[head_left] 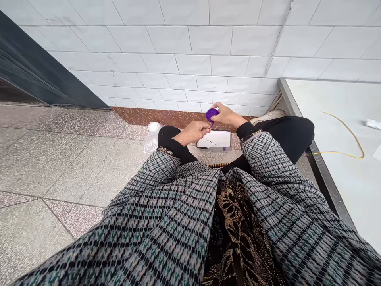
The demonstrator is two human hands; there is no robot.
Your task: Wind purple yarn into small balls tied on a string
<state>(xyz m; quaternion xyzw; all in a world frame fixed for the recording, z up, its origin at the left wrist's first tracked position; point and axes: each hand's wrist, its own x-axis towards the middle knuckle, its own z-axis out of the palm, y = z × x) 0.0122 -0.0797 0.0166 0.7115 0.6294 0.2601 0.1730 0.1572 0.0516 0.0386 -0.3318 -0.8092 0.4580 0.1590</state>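
Observation:
My right hand [226,115] is closed around a small ball of purple yarn [211,114], with the fingers on its right side and top. A short dark strand runs down from the ball to my left hand [193,132], whose thumb and fingers are pinched together on it. Both hands are held out between my knees, the left a little lower than the ball. Below them a white, dark-edged box or board [218,138] rests on the floor, and a thin dark line of yarn crosses its left part.
A clear plastic bag [151,139] lies on the speckled floor beside my left knee. To the right stands a white-topped table [333,99] with a metal edge, bearing a bent yellow cord [354,139] and a small white item [373,124]. A white tiled wall [193,63] rises ahead.

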